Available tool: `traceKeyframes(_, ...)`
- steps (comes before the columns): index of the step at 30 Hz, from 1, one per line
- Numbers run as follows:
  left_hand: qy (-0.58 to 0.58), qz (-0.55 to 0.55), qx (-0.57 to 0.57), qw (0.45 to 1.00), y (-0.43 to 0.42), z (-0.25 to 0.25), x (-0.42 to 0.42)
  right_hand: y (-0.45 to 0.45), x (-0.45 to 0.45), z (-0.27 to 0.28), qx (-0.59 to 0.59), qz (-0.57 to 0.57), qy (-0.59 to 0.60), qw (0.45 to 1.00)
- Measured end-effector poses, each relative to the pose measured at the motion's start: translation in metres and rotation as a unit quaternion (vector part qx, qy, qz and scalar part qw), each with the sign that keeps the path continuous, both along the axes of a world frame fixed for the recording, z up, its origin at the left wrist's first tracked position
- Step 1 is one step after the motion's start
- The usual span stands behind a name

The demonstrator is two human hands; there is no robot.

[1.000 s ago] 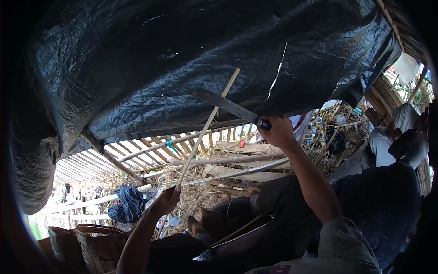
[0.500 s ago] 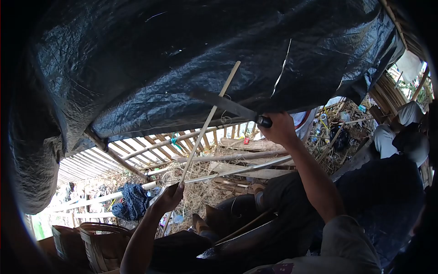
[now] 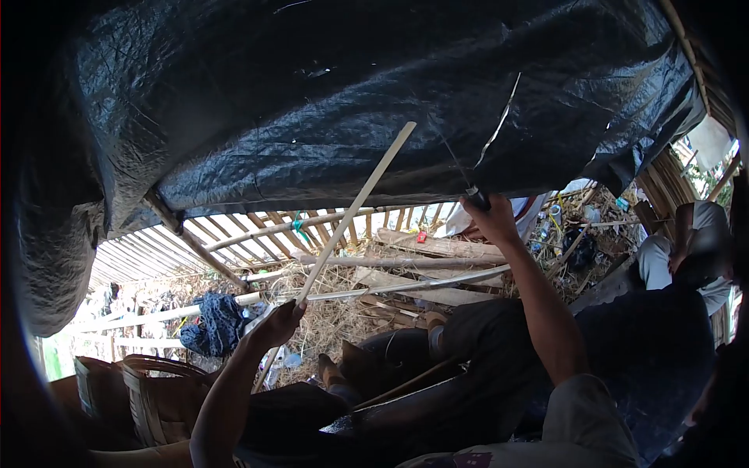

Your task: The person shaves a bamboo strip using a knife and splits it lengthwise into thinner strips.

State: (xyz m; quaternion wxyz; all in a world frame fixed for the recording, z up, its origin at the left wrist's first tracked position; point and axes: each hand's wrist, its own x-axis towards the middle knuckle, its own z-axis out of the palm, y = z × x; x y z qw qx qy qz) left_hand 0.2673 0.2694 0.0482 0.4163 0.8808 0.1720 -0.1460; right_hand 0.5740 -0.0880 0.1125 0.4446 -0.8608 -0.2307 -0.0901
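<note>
My left hand (image 3: 279,323) is closed around the lower part of a long, pale bamboo strip (image 3: 351,214), which slants up and to the right. In my right hand (image 3: 493,218) is the black handle of a knife (image 3: 477,196). Its thin blade points up and left, edge-on and hard to see against the dark sheet. The blade is apart from the strip, to its right. Below my left hand a thin end of the strip continues downward.
A black plastic sheet (image 3: 312,101) hangs ahead. Bamboo slats (image 3: 156,257) and poles lie beyond wood shavings (image 3: 335,320) on the ground. Woven baskets (image 3: 148,398) stand at lower left, near a dark blue cloth (image 3: 214,324). Another person (image 3: 655,257) sits at right.
The knife has moved right, away from the bamboo strip it was crossing, and its blade has turned edge-on. My left hand still holds the strip, slightly further left.
</note>
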Motion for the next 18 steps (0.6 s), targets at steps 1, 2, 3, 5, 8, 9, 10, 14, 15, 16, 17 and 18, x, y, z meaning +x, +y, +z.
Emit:
traceKeyframes(1,0.004,-0.003,0.026,1.0,-0.003,0.003,-0.001,0.002,-0.003,0.0,0.032,0.019,0.022,0.999)
traceKeyframes(2,0.006,0.002,0.027,1.0,-0.005,0.006,0.0,0.003,-0.004,0.002,0.033,0.023,0.024,0.999)
traceKeyframes(3,-0.012,-0.012,0.043,0.999,-0.008,0.011,0.001,0.003,-0.006,0.004,0.034,0.024,0.013,0.999)
traceKeyframes(5,-0.083,-0.006,0.054,0.995,-0.013,0.012,0.0,0.004,-0.007,0.006,0.04,0.038,-0.044,0.997)
traceKeyframes(8,-0.123,0.001,0.101,0.987,-0.019,0.023,0.008,0.009,-0.018,0.022,0.057,0.026,-0.01,0.998)
traceKeyframes(9,-0.122,-0.003,0.101,0.987,-0.02,0.025,0.007,0.011,-0.023,0.025,0.057,0.022,-0.009,0.998)
traceKeyframes(10,-0.136,0.005,0.122,0.983,-0.021,0.028,0.008,0.013,-0.026,0.029,0.054,0.033,0.02,0.998)
traceKeyframes(14,-0.189,-0.1,0.279,0.936,-0.022,0.035,0.022,0.022,-0.036,0.034,0.001,0.087,-0.214,0.973)
traceKeyframes(15,-0.053,0.032,0.192,0.979,-0.027,0.043,0.024,0.023,-0.04,0.033,-0.03,0.098,-0.183,0.978)
traceKeyframes(16,-0.054,0.037,0.192,0.979,-0.033,0.048,0.03,0.028,-0.044,0.034,-0.054,0.111,-0.155,0.98)
traceKeyframes(17,-0.069,0.021,0.21,0.975,-0.036,0.052,0.03,0.033,-0.05,0.037,-0.07,0.112,-0.147,0.98)
traceKeyframes(18,-0.084,0.004,0.229,0.97,-0.039,0.055,0.031,0.038,-0.054,0.04,-0.067,0.117,-0.145,0.98)
